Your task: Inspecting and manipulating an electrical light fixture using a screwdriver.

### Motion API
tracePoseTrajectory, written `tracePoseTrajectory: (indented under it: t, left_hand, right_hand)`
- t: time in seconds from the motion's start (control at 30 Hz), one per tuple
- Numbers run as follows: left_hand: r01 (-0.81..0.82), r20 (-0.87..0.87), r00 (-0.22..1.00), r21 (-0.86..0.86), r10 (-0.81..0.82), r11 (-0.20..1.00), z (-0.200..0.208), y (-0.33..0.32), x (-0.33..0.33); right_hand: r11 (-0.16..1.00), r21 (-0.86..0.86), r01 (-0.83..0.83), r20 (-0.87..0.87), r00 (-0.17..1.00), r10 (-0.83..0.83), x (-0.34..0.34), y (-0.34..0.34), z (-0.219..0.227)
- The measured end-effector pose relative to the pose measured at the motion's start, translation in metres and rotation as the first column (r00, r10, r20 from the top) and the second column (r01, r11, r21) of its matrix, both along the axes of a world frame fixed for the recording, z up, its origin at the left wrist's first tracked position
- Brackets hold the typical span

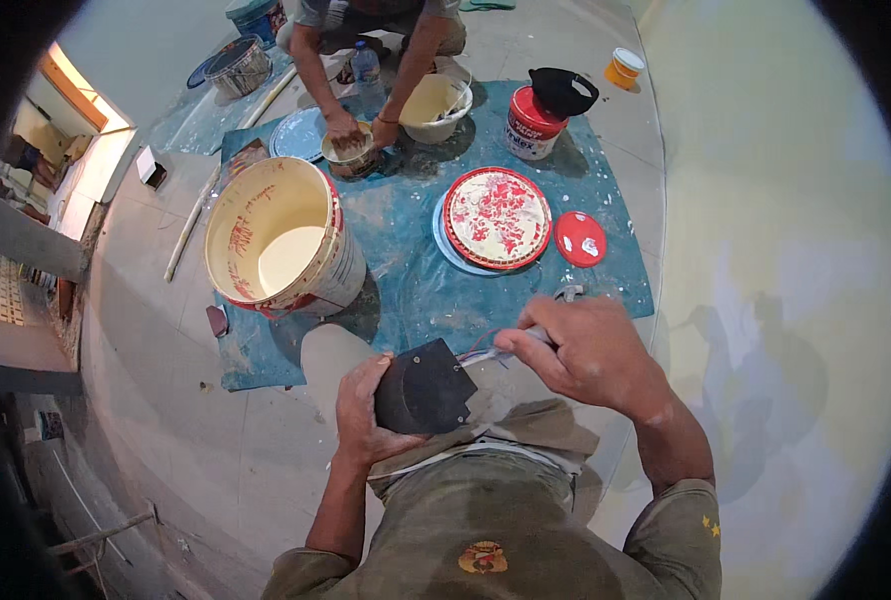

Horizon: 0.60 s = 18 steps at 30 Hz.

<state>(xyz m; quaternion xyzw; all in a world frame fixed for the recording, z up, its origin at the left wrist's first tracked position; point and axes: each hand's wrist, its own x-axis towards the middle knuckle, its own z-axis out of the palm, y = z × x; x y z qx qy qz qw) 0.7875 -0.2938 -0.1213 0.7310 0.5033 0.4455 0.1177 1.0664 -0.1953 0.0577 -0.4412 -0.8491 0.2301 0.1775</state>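
Note:
My left hand (363,405) grips a black box-shaped fitting (426,390) by its side, with small screws and a notched edge on its flat face. Thin red, blue and white wires (481,354) run from it toward my right hand (591,350). That hand is closed around a grey-handled tool (538,335), whose kind I cannot make out; a grey metallic end shows above the knuckles. Slight blur covers the right hand. Both hands are held over my lap.
A blue sheet (406,290) bears a large open paint bucket (331,265), a red-spattered lid (498,218), a red lid (580,239) and a red-topped tub (534,125) with a black cap (564,92). Across it, another person's hands (351,135) work in a small tub. A pale wall (766,200) stands right.

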Motion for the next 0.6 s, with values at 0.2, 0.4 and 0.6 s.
tracePoseTrajectory:
  t: [0.2,0.4,0.6]
  left_hand:
    - [-0.012,-0.02,1.0,-0.066,0.011,0.998,-0.008,-0.009,0.001]
    - [0.037,0.028,0.999,-0.188,-0.032,0.981,-0.02,-0.011,0.006]
    - [0.037,0.116,0.993,-0.252,-0.008,0.967,-0.008,-0.012,0.016]
  right_hand:
    - [0.995,-0.064,-0.074,0.14,0.987,0.083,0.006,0.013,-0.015]
    - [0.938,0.145,-0.314,-0.285,0.895,0.344,0.001,0.014,-0.032]
    - [0.986,-0.111,-0.123,-0.096,0.989,0.113,-0.002,0.015,-0.017]
